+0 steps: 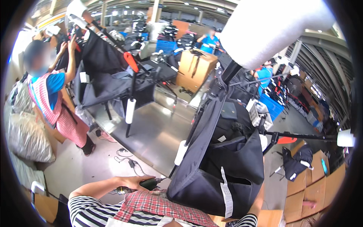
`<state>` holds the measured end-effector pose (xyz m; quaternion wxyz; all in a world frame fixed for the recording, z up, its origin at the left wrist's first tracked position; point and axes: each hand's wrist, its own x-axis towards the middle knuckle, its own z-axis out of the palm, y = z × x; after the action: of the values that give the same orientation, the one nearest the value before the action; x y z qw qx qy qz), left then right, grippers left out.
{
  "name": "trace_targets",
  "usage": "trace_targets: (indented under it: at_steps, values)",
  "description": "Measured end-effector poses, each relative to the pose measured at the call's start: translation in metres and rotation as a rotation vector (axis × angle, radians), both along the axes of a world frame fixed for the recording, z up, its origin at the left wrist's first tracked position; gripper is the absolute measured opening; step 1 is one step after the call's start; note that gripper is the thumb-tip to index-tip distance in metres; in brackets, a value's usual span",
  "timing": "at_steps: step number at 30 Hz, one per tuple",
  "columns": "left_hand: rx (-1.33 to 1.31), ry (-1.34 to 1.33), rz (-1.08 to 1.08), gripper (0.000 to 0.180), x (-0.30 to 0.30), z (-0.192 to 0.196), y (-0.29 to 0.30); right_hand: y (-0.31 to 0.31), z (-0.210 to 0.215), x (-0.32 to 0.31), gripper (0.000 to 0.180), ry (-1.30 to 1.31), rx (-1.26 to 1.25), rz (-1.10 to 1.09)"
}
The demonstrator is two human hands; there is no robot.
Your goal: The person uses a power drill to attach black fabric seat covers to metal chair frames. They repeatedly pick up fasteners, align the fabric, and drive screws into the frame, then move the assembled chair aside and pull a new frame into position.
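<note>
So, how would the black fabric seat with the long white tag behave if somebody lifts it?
The black fabric seat would probably sag, as its cloth gapes loosely. The dark tubular poles look straight, so probably stay stiff.

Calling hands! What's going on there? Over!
Left hand: gripping dark handheld tool. Right hand: hidden by black fabric. Big white wrapping blocks view, upper right.

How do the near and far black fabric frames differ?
The near frame has a long white label; the far frame a small white tag. The near frame is by the plaid apron; the far frame is beside a co-worker. Both have black fabric and white-wrapped tubes.
</note>
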<state>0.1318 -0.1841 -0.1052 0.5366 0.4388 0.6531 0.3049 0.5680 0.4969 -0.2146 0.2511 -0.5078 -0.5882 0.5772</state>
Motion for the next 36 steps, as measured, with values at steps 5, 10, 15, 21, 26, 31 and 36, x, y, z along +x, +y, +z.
trace_targets:
  at_steps: [5, 10, 15, 21, 26, 31, 36]
  values:
    - [0.01, -0.139, 0.177, 0.096, -0.003, -0.019, -0.022, -0.053, 0.054, -0.182, 0.037, 0.414, -0.08, 0.204]
    - [-0.139, -0.056, 0.221, 0.09, -0.023, -0.01, -0.017, -0.144, 0.084, -0.337, 0.044, 0.652, -0.21, 0.347]
    - [-0.255, -0.032, 0.284, 0.089, -0.041, -0.012, -0.034, -0.263, 0.091, -0.471, 0.036, 0.797, -0.403, 0.349]
    - [-0.115, -0.201, 0.383, 0.098, -0.06, -0.015, -0.049, -0.318, 0.086, -0.568, 0.012, 0.865, -0.241, 0.345]
    - [-0.134, -0.127, 0.293, 0.105, -0.105, -0.024, -0.043, -0.332, 0.053, -0.677, 0.022, 0.762, -0.199, 0.23]
    - [-0.07, -0.187, 0.366, 0.113, -0.14, -0.057, -0.014, -0.355, 0.079, -0.725, 0.032, 0.67, -0.147, 0.434]
    - [-0.131, -0.4, 0.442, 0.107, -0.146, -0.04, 0.047, -0.301, 0.076, -0.642, 0.057, 0.35, -0.027, 0.716]
